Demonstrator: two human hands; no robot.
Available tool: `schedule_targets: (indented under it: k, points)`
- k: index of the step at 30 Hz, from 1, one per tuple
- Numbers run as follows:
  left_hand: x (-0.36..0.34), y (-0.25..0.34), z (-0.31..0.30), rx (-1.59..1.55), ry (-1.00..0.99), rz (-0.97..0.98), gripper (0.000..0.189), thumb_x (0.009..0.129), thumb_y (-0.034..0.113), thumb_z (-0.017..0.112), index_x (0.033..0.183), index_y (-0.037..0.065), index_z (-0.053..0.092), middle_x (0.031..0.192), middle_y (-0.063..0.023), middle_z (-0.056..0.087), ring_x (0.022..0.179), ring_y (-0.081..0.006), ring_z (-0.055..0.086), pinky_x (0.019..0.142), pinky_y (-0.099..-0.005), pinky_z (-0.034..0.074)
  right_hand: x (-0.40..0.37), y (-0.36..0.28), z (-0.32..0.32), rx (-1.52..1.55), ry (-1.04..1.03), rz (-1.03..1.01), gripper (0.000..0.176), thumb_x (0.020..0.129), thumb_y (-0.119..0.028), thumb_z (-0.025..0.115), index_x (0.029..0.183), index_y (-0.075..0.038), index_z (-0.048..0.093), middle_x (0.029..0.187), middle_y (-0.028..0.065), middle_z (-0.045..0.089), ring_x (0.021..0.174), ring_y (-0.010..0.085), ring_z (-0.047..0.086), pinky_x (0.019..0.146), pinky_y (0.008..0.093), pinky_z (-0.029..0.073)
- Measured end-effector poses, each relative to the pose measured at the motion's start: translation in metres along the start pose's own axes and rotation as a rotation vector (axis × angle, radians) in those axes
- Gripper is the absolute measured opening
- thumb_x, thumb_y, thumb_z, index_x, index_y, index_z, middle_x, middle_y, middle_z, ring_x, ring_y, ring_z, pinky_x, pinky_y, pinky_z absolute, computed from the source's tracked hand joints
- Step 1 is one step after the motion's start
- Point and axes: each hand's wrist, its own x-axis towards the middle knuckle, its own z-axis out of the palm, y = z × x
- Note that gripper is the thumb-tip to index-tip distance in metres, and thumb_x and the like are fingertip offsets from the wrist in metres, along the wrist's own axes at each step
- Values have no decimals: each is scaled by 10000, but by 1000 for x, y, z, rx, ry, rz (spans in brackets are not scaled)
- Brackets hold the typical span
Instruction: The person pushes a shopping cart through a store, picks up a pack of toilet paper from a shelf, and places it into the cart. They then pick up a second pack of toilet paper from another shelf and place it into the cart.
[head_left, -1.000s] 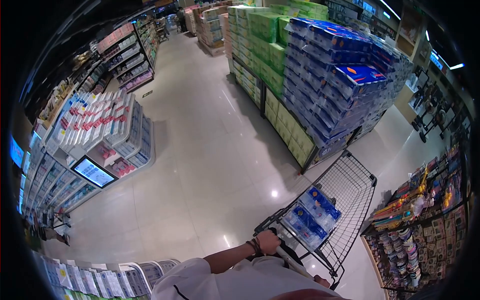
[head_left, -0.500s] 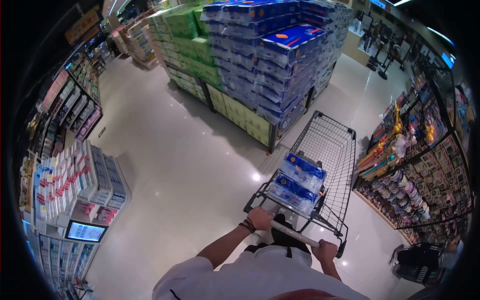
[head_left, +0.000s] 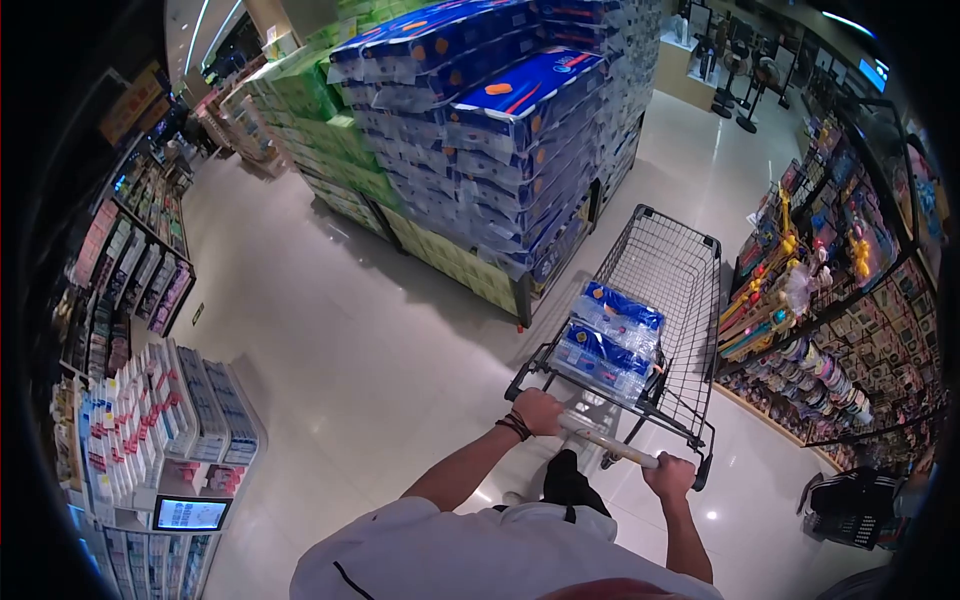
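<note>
My left hand [head_left: 539, 411] is wrapped around the left part of the handle bar of a shopping cart [head_left: 668, 250]. Toward the bar's right end, my right hand [head_left: 670, 476] is closed on the same handle. Dark bands circle my left wrist. Two blue-and-clear plastic-wrapped packs [head_left: 606, 350], which look like tissue packs, lie in the cart's near end, close to the handle. The wire basket stretches ahead of them.
A tall stack of blue packs [head_left: 480, 150] on a display stand rises ahead, with green packs [head_left: 310, 110] beside it. Racks of small goods [head_left: 840, 330] line the right. At left stands a white display shelf [head_left: 180, 430] with a screen [head_left: 190, 514]. A dark bag [head_left: 845, 505] is at lower right.
The blue stack has come nearer and shifted left in view, while the cart sits slightly further right. Both hands have stayed on the handle, and a leg has stepped forward.
</note>
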Motion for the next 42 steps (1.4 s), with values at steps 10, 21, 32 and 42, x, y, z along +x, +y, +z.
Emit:
schedule_targets:
  k: [10, 21, 32, 42]
  points:
    - [118, -5, -23, 30, -123, -86, 333, 730, 434, 685, 901, 162, 777, 836, -105, 750, 822, -305, 741, 753, -447, 580, 113, 63, -2, -37, -24, 4, 256, 667, -360, 742, 632, -113, 684, 577, 108, 657, 505, 313, 649, 519, 426, 540]
    - [219, -41, -57, 121, -209, -128, 390, 768, 474, 684, 955, 148, 790, 926, -120, 763, 904, -310, 740, 821, -446, 561, 220, 85, 0, -58, -73, 60, 358, 748, -460, 712, 696, -106, 718, 599, 139, 670, 556, 345, 678, 556, 451, 548]
    - [304, -116, -66, 88, -136, -63, 331, 749, 407, 655, 906, 152, 794, 881, -131, 759, 853, -320, 742, 772, -452, 556, 319, 70, 5, -74, -76, 97, 339, 722, -434, 723, 713, -95, 729, 629, 165, 683, 584, 361, 687, 581, 453, 566]
    - [372, -169, -94, 54, -145, -34, 300, 725, 352, 643, 846, 123, 793, 868, -159, 756, 846, -332, 743, 770, -451, 560, 398, 58, 14, -89, -71, 188, 314, 681, -396, 743, 720, -84, 740, 643, 193, 676, 626, 401, 689, 642, 476, 585]
